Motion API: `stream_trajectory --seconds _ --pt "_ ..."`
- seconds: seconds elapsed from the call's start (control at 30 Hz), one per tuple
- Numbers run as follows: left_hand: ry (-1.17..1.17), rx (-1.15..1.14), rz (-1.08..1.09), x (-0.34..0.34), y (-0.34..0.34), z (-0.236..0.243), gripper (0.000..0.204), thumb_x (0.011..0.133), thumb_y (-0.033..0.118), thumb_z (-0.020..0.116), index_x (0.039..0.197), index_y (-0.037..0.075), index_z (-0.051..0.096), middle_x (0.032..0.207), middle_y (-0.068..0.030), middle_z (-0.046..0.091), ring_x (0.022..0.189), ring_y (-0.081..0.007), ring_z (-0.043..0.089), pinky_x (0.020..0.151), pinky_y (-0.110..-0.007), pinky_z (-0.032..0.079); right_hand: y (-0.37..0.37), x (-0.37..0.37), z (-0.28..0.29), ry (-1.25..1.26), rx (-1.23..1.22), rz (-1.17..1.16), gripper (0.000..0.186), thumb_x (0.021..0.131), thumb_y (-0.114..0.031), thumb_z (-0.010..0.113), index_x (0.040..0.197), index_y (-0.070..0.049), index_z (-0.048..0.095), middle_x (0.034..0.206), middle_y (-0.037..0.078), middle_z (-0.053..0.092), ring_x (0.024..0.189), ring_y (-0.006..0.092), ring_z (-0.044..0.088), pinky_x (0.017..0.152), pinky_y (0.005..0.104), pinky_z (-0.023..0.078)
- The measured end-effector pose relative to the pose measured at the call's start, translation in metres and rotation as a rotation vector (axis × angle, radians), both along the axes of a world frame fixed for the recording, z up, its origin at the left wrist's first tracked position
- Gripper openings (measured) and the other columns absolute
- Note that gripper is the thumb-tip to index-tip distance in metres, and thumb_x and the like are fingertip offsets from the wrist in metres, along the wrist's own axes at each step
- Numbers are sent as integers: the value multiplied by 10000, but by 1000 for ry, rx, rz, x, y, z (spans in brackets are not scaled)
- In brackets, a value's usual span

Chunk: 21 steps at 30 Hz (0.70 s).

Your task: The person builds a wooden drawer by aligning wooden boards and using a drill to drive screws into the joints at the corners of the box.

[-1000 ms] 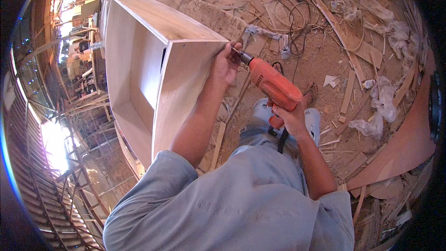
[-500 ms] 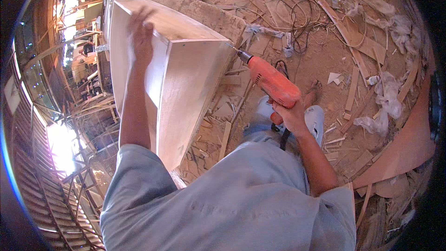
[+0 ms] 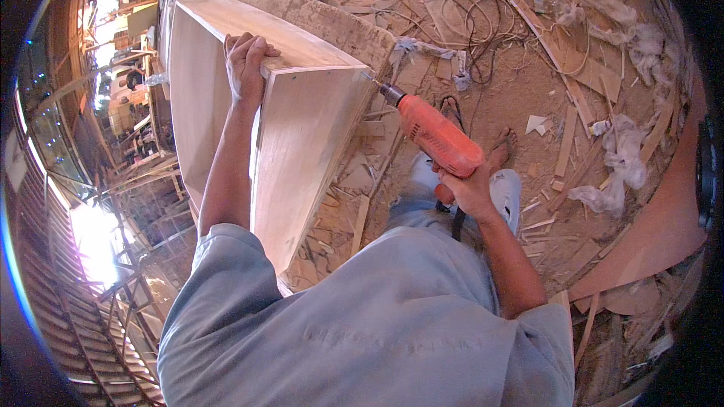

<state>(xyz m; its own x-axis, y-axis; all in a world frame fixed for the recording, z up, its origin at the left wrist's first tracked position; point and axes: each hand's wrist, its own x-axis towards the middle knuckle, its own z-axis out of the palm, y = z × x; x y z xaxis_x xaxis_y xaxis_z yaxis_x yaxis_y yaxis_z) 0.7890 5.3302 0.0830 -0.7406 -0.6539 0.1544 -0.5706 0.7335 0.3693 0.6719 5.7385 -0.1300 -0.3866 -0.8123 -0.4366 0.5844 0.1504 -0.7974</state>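
A pale plywood cabinet box [image 3: 305, 139] stands in front of me with one corner turned toward me. My left hand [image 3: 247, 68] is closed over the edge of its top panel, close to that near corner, fingers lying on the wood. In my right hand [image 3: 467, 190] is an orange-red power drill [image 3: 441, 136], gripped by its handle. Its black chuck and thin bit point up and left at the right end of the box's top edge. Whether the bit tip touches the wood I cannot tell.
Beneath the box lies a worn wooden board [image 3: 324, 19]. Offcuts, wood strips [image 3: 569, 143], tangled cords [image 3: 471, 11] and crumpled clear plastic sheeting [image 3: 626, 154] litter the dirt floor. A large brown curved sheet [image 3: 641, 249] lies at the right. My bare foot [image 3: 501, 149] is near the drill.
My left hand, blurred above the box before, has come down toward me and right and now grips the top edge near the corner. The drill stays at the box's right corner.
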Motion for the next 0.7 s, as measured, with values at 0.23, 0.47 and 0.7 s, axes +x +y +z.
stream_trajectory --seconds 0.23,0.47,0.7 --pt "30 -14 3 -8 7 2 428 949 287 529 691 7 724 689 -66 569 878 -216 447 1015 -397 275 -4 -7 12 -51 -14 27 274 824 23 679 1095 -2 649 918 41 684 859 155 661 794 323 532" --pt "44 -31 13 -7 6 -1 431 950 288 528 680 9 716 668 -66 556 846 -213 458 1041 -405 259 -4 -7 9 35 -13 9 262 827 21 695 1085 -3 652 912 41 689 844 150 668 779 321 539" --pt "31 -37 20 -8 9 2 436 952 294 526 685 9 720 691 -73 553 906 -233 446 1020 -397 277 -1 -5 1 4 -17 39 420 794 -1 742 1196 -21 620 990 55 733 923 165 705 852 329 550"
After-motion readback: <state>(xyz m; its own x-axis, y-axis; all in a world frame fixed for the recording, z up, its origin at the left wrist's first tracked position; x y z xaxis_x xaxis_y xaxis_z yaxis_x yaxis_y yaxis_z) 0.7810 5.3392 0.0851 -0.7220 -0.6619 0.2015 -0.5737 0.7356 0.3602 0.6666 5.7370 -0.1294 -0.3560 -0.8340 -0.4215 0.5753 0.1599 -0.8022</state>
